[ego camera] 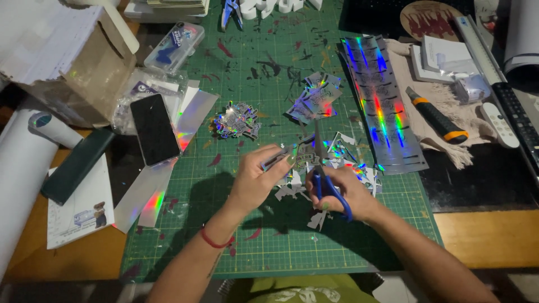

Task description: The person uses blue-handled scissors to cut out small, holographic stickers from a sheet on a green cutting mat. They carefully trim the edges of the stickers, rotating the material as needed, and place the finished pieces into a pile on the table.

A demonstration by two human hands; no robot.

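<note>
Fingers of the left hand (pixel 255 182) pinch a small holographic sticker (pixel 289 159) by its edge, thumb on top, holding it just above the green cutting mat (pixel 264 235) near the middle of the mat's near half. Fingers of the right hand (pixel 343 193) are clenched through the blue handles of the scissors (pixel 321 168), whose blades point up and away and meet the sticker. A red band circles the left wrist.

Under and around both hands lie silvery scraps (pixel 306 196), some touching the right hand. Beyond the hands, toward the mat's middle, sits a small pile of cut stickers (pixel 237 120), and another pile (pixel 314 96) lies further right. A long holographic sheet (pixel 380 104) runs along the mat's right edge, with an orange-and-black knife (pixel 437 115) on a cloth just beside it.

At the mat's left edge a phone (pixel 154 129) rests face up on more holographic strips. A cardboard box (pixel 84 56) stands at the far left corner of the table.
</note>
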